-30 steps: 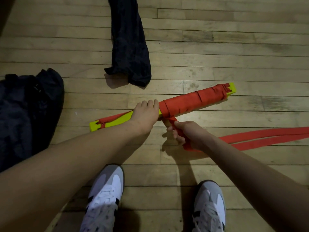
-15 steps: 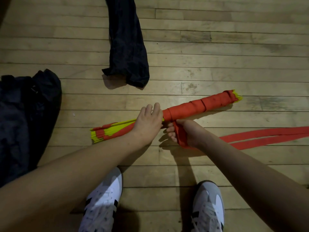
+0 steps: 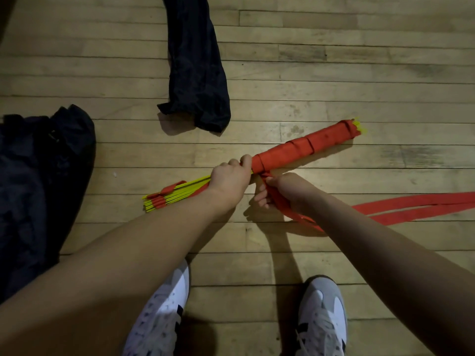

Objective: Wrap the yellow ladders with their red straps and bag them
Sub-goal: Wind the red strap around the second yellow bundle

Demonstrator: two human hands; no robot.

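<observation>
Rolled edge-on since a second ago, the ladder is gripped mid-floor by the left hand; the strap is clenched taut in the right hand. Half is wrapped; the rest and bagging in the bag remain.

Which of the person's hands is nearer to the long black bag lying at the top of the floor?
Left. The left hand grips the ladder bundle just below the black bag; the right hand holds the red strap, lower and further right.
</observation>
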